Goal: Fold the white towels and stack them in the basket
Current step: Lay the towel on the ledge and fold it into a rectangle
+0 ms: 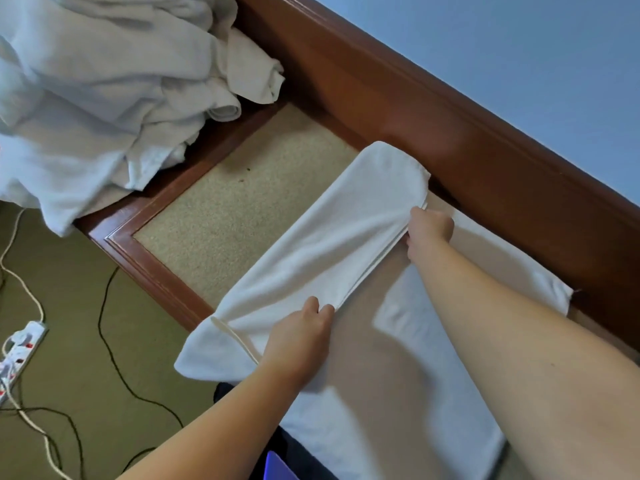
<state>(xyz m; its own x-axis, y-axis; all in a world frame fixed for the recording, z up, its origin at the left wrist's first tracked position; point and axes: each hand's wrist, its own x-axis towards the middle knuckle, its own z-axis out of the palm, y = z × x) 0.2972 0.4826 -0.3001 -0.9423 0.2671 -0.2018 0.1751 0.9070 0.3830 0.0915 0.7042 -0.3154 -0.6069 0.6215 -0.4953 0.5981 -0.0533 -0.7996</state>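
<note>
head view. a white towel (332,233) lies diagonally through the centre of the frame, folded over along its length, on a beige surface (242,209) bordered by a red-brown wooden frame (156,271). the left hand (299,336), at lower centre, pinches the towel's doubled edge near its lower end, fingers curled over the cloth. the right hand (429,230), at centre right, grips the same doubled edge near the upper end, fingers closed round it. the cloth between the two hands is drawn into long creases. a second white towel (450,393) lies flat beneath both forearms, reaching the lower right of the frame. a heap of unfolded white towels (104,81) fills the upper left. at lower left, a power strip (20,351) and cables (104,334) lie on the olive floor (76,306). a blue wall (519,46) occupies the upper right.
</note>
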